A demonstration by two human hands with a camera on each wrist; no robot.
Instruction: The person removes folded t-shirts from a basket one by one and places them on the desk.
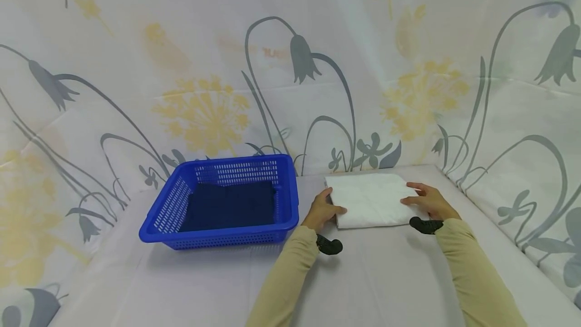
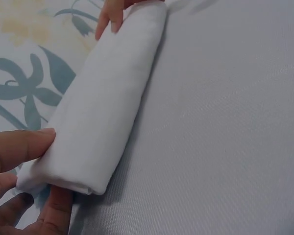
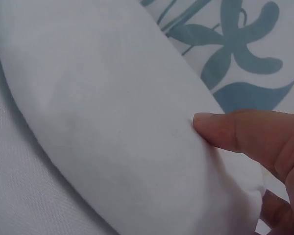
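A folded white cloth (image 1: pixel 369 201) lies flat on the table, right of the middle in the head view. At its left end my left hand (image 1: pixel 321 211) pinches the edge, thumb on top and fingers tucked beneath, as the left wrist view shows on the cloth (image 2: pixel 95 107). My right hand (image 1: pixel 428 202) grips the opposite end. In the right wrist view the right thumb (image 3: pixel 235 129) presses on top of the cloth (image 3: pixel 103 112), while the other fingers are mostly hidden under it.
Left of the cloth stands a blue plastic basket (image 1: pixel 222 236) with slotted walls. Inside it lies a folded dark navy cloth (image 1: pixel 231 206). A flower-printed curtain (image 1: pixel 290 105) hangs behind the pale table (image 1: pixel 204 286) and along its sides.
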